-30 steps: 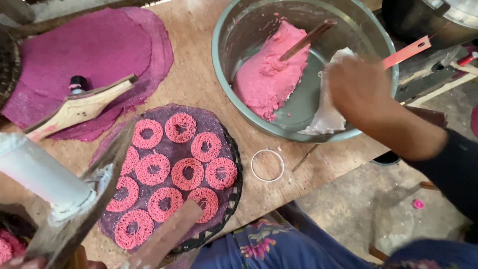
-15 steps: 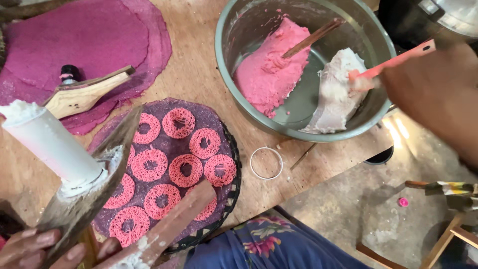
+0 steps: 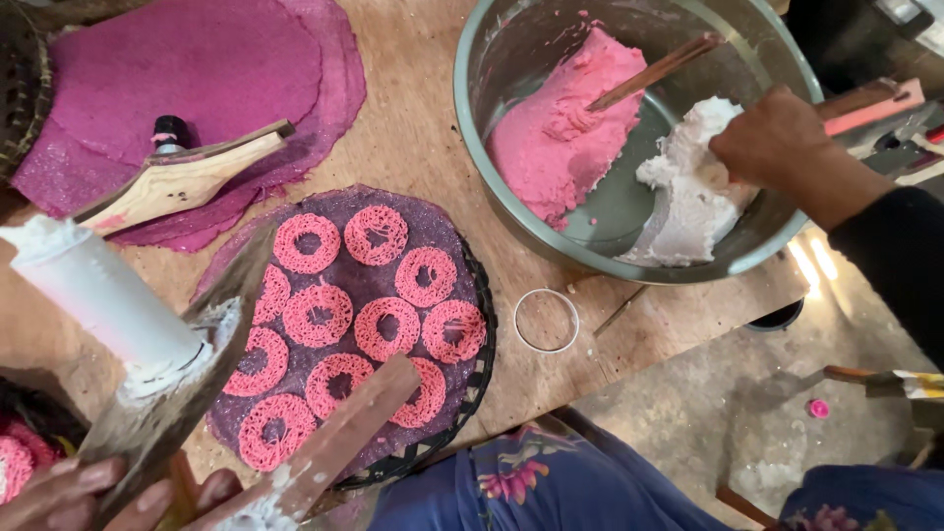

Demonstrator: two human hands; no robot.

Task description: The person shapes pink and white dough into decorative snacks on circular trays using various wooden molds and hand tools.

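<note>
Wood table, rt hand fingers pinching white dough, lt hand gripping wooden press.

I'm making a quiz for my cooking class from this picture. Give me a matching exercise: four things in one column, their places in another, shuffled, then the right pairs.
Things:
1. pink dough
2. pink lace rings
3. small metal ring
4. white dough

Places:
A. bare on the wooden table
B. under the right hand in the bowl
C. on the purple sheet over the round tray
D. left side of the metal bowl, a stick in it

Pairs: 1-D, 2-C, 3-A, 4-B
</note>
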